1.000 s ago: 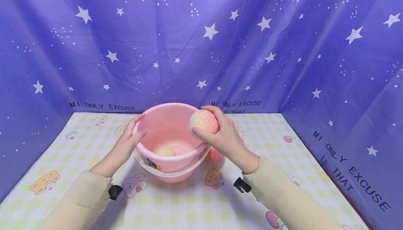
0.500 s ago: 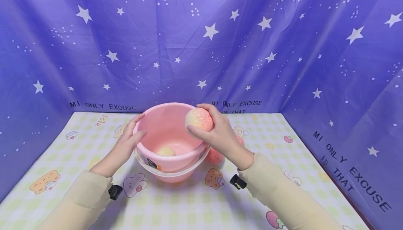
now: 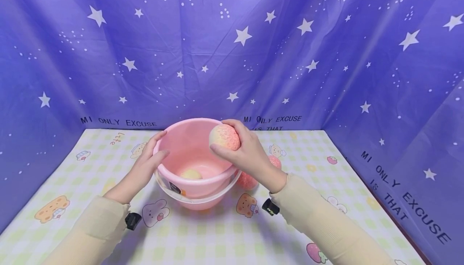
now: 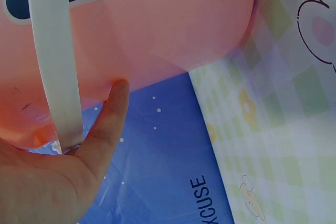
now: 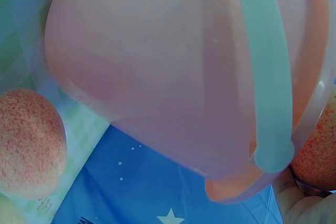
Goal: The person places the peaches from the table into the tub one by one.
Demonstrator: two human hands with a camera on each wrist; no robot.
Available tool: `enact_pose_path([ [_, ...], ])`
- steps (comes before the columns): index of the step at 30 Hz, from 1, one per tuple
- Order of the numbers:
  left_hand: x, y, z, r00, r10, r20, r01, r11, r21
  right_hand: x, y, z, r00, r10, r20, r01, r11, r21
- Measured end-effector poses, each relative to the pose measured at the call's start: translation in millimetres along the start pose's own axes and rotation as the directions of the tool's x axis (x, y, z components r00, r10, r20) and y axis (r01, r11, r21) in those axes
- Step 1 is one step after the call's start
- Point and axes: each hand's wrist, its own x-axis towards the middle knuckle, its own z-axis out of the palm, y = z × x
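A pink bucket [image 3: 201,190] with a white handle [image 3: 174,195] stands on the table. My left hand [image 3: 146,162] grips its left rim, thumb over the edge; a finger lies along its outer wall in the left wrist view. With fingers and thumb, my right hand [image 3: 250,152] holds a red-and-cream peach [image 3: 225,137] over the right part of the bucket's opening. At the bottom inside lies another pale peach [image 3: 191,174]. Outside, to the right, two reddish peaches are partly hidden: one peach [image 3: 247,180] against the bucket, one peach [image 3: 275,161] behind my right wrist.
A checked cloth [image 3: 203,241] with cartoon prints covers the table. Purple star curtains [image 3: 203,47] hang at the back and both sides. In the right wrist view, a speckled peach [image 5: 31,142] and a paler round thing [image 5: 8,213] lie near the bucket.
My right hand has moved left with the peach, farther over the bucket's opening. A peach behind the right wrist has come into view. My left hand and the bucket keep their place.
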Motion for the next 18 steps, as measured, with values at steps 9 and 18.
enact_pose_path([
  [9, -1.0, 1.1, 0.0, 1.0, -0.004, 0.003, 0.004, 1.0, 0.006, 3.3, -2.1, 2.0, 1.0, 0.009, 0.018, -0.009, 1.0, -0.011],
  [18, 0.2, 1.6, -0.3, 1.0, 0.0, -0.009, 0.0, 1.0, 0.012, 8.2, -3.8, 4.3, 0.999, 0.014, 0.037, -0.012, 0.999, -0.048],
])
